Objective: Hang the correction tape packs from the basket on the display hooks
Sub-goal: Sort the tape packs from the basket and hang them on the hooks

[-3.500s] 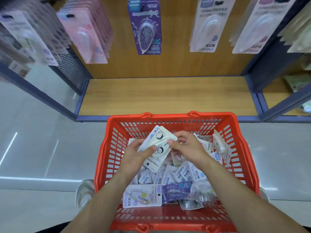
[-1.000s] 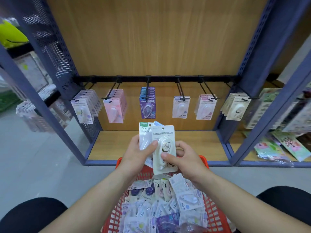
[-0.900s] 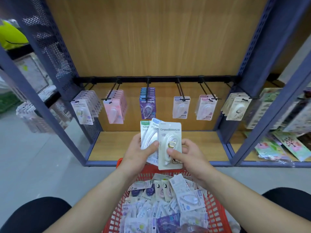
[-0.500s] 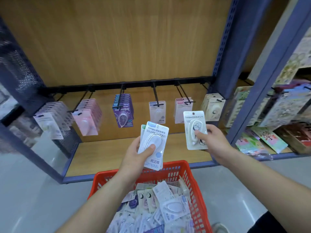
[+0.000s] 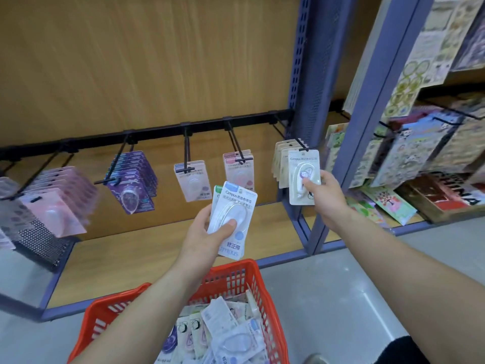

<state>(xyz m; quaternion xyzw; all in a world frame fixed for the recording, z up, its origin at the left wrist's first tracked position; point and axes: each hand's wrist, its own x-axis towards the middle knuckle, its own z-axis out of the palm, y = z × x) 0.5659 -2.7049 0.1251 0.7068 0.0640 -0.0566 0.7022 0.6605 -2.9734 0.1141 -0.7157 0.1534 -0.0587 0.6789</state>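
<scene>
A person's right hand (image 5: pixel 324 197) pinches a white card correction tape pack with a clear blister (image 5: pixel 301 164). Its top edge meets the tip of the rightmost black wire display hook (image 5: pixel 301 147). Whether the hook has entered the hang hole cannot be told. The left hand (image 5: pixel 202 232) grips at least 2 more packs, a white-and-blue card pack (image 5: pixel 236 206) in front and a green-topped one behind, above the red plastic basket (image 5: pixel 231 278). Many loose packs (image 5: pixel 231 340) lie in the basket. Other hooks on the black rail (image 5: pixel 157 132) carry pink, purple and white hanging packs (image 5: pixel 131 179). The hanging looks under way, with most of the basket left to do.
</scene>
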